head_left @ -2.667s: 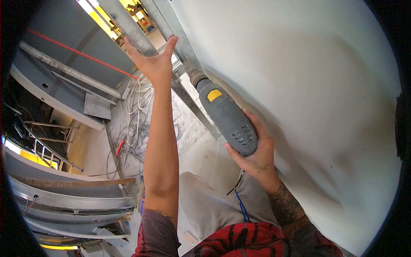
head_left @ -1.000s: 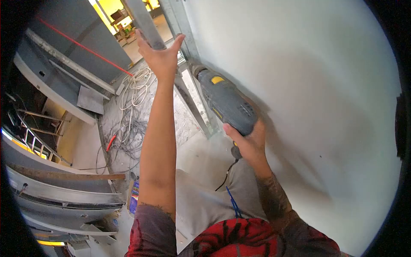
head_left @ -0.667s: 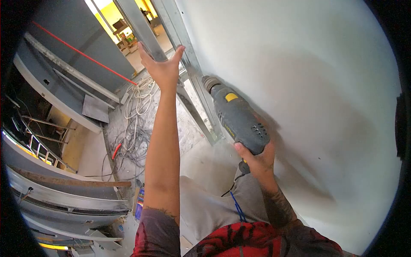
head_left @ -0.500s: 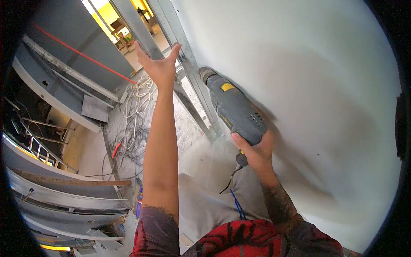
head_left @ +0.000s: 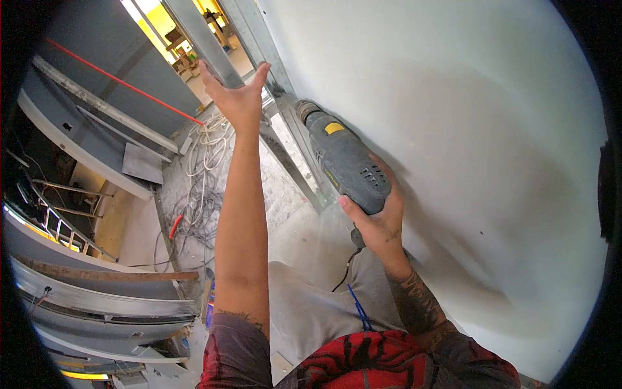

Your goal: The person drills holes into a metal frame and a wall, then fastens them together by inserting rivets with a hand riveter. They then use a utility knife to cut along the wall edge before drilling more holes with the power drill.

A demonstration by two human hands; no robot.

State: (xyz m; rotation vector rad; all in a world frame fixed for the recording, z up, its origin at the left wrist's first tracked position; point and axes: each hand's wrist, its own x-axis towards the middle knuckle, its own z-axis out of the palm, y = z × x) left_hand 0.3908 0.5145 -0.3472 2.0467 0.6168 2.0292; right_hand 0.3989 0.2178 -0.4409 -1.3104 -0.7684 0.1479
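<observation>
My left hand (head_left: 236,100) is stretched forward against an upright metal stud (head_left: 202,42), which lies between its thumb and fingers; some fingers are hidden. My right hand (head_left: 382,220) is wrapped round the handle of a dark grey power drill (head_left: 350,159) with a yellow patch. The drill's chuck points up and left, at a metal frame (head_left: 249,35) along the edge of a large pale board (head_left: 453,129). The drill tip is too hard to make out. A black cord (head_left: 346,271) hangs below the drill.
White and grey cables (head_left: 204,155) lie tangled on the dusty floor at the left. A red line (head_left: 123,81) crosses in front of a grey panel. Further left are a metal ladder (head_left: 65,227) and long curved-looking boards (head_left: 110,275).
My right hand and the drill have shifted slightly left, and the drill body has turned a little. My left hand has moved slightly left with the stud.
</observation>
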